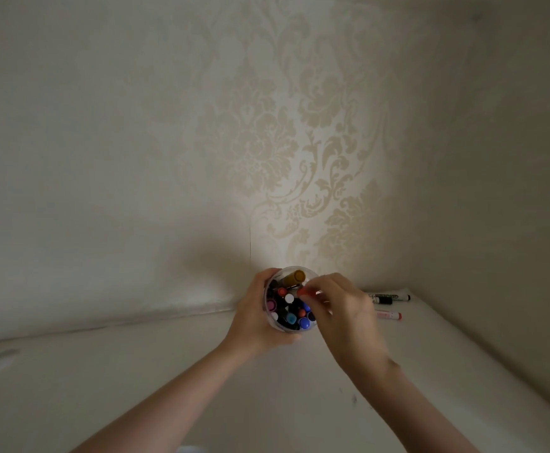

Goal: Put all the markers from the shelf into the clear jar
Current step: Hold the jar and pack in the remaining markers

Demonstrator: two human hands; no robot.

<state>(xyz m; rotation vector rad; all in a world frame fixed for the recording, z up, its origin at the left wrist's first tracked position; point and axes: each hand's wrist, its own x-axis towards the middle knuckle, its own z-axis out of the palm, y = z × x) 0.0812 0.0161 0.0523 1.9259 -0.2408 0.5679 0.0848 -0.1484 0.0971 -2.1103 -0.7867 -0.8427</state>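
Two bare forearms reach forward from the bottom edge, and we follow them up to a pale shelf [136,371] that meets a wall [283,125] papered in a cream damask pattern. Our left hand [254,322] is wrapped around the side of the clear jar [272,317], fingers curled about its wall, holding it upright with its mouth facing us. Inside the jar we see many markers [291,317] standing on end, their caps red, white, pink, blue and black, with one yellow-capped marker [295,277] leaning across the far rim. Our right hand [342,312] hovers at the jar's right rim, fingertips pinching a red-capped marker [303,292] just above the opening. Beyond that hand, to the right near the wall corner, three markers lie flat on the shelf: two black-capped markers [388,297] close together, and nearer us a red marker [389,315].
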